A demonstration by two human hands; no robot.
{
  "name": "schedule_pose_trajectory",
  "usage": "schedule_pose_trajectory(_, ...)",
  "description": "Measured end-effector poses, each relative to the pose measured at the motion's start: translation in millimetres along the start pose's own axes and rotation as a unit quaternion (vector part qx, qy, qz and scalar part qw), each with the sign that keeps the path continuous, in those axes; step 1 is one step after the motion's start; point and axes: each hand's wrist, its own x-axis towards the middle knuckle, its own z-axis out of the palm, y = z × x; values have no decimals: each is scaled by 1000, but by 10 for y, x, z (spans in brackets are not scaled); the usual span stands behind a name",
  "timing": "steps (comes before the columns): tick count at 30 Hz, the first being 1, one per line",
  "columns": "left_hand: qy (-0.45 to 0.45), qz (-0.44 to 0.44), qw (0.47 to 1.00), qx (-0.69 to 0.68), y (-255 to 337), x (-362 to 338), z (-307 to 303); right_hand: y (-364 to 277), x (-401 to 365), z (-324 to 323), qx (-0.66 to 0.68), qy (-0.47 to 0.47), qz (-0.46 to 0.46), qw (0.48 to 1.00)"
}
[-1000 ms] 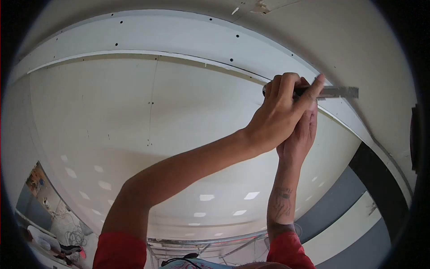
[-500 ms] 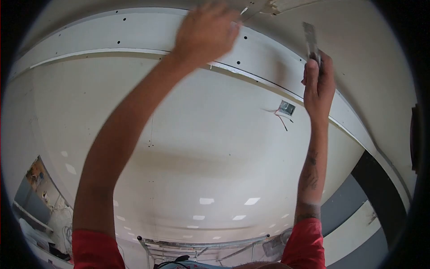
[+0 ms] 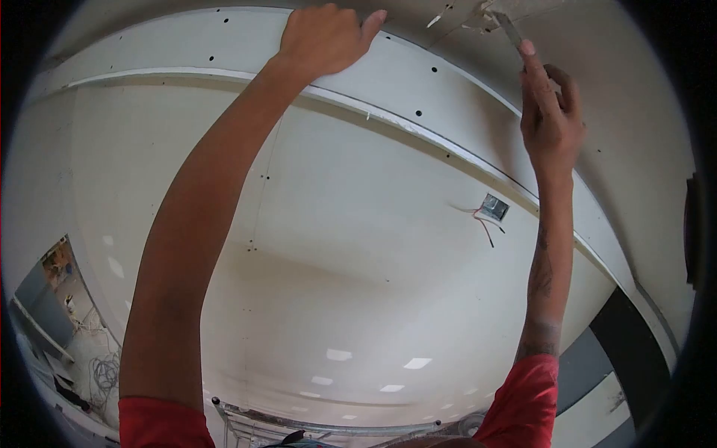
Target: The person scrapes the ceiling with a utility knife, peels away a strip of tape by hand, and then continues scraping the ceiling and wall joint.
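Note:
My right hand (image 3: 551, 112) grips a putty knife (image 3: 509, 31) with a narrow-looking metal blade pointing up and left. The blade tip is at a rough, broken patch (image 3: 487, 16) in the ceiling; whether it touches cannot be made out. My left hand (image 3: 325, 39) rests against the upper part of a white board band (image 3: 358, 93) that runs along the top of the wall. Its thumb sticks out to the right, while the other fingers are bent away and mostly hidden. Dark screw spots dot the band.
An open electrical box (image 3: 494, 207) with loose wires sits in the white wall (image 3: 336, 224). Metal scaffold rails (image 3: 328, 429) stand below me. Coiled cable (image 3: 104, 373) lies at the lower left. A dark panel (image 3: 631, 343) is at the right.
My right hand has risen, bringing the putty knife from beside the band to the broken ceiling patch. My left hand has shifted slightly left and settled on the band. The view has tilted.

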Motion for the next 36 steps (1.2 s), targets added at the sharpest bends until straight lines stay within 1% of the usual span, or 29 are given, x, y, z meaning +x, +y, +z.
schedule_pose_trajectory(1,2,0,1000,5,34,-7,-62,19,19,14,-23,19,-13,999)
schedule_pose_trajectory(3,-63,-2,998,4,90,25,-176,27,36,52,-48,46,-24,998)
schedule_pose_trajectory(4,-61,-1,998,8,45,32,-103,22,34,71,-57,56,-20,997)
schedule_pose_trajectory(5,-1,10,1000,-4,-40,16,33,-5,30,98,-67,63,-16,996)
schedule_pose_trajectory(6,60,20,998,-17,-36,-12,33,-28,27,76,-66,65,-15,996)
schedule_pose_trajectory(9,49,14,998,-45,-14,-21,-28,-119,42,-9,-101,58,-3,993)
schedule_pose_trajectory(10,53,17,997,-44,6,-9,-72,-146,37,-22,-92,39,23,995)
schedule_pose_trajectory(11,30,-1,998,-46,23,-18,-108,-167,33,-17,-81,18,49,995)
schedule_pose_trajectory(12,6,-21,999,-48,21,-35,-102,-160,28,9,-79,18,49,995)
schedule_pose_trajectory(13,5,-23,999,-47,10,-33,-82,-125,24,39,-63,45,48,996)
schedule_pose_trajectory(14,32,-7,999,-38,-4,-27,-65,-92,19,70,-45,71,48,995)
schedule_pose_trajectory(15,58,10,998,-31,14,-46,-82,-49,24,75,-43,70,48,996)
schedule_pose_trajectory(16,55,9,998,-32,31,-44,-106,12,44,57,12,105,16,994)
schedule_pose_trajectory(17,-9,-5,999,-39,55,-46,-131,37,36,1,65,130,-11,989)
schedule_pose_trajectory(18,-67,-19,997,-42,85,-30,-184,17,83,0,55,151,-30,987)
schedule_pose_trajectory(19,-69,-18,996,-46,60,-12,-193,-46,86,6,54,146,-30,987)
schedule_pose_trajectory(20,-78,-21,996,-42,88,-11,-216,-86,29,-65,92,90,79,989)
schedule_pose_trajectory(21,-85,-26,995,-36,83,-17,-222,-132,9,-99,130,34,185,974)
schedule_pose_trajectory(22,-88,-22,995,-38,68,-21,-192,-163,20,-84,127,32,188,973)
schedule_pose_trajectory(24,-15,6,1000,-18,64,-29,-140,-195,51,-30,62,91,78,991)
schedule_pose_trajectory(25,-16,7,1000,-19,82,-34,-132,-217,25,-59,61,89,79,991)
schedule_pose_trajectory(27,-24,-13,1000,-13,81,3,-158,-234,1,-74,63,21,151,986)
schedule_pose_trajectory(28,-21,-14,1000,-11,74,9,-164,-208,-4,-64,64,24,149,986)
schedule_pose_trajectory(30,-47,-13,999,-18,57,4,-166,-120,-23,-32,45,8,119,992)
schedule_pose_trajectory(34,-23,1,999,-40,36,-11,-127,-63,-35,47,73,9,128,989)
schedule_pose_trajectory(36,-41,-5,998,-38,42,-6,-137,-39,-31,70,8,4,122,993)
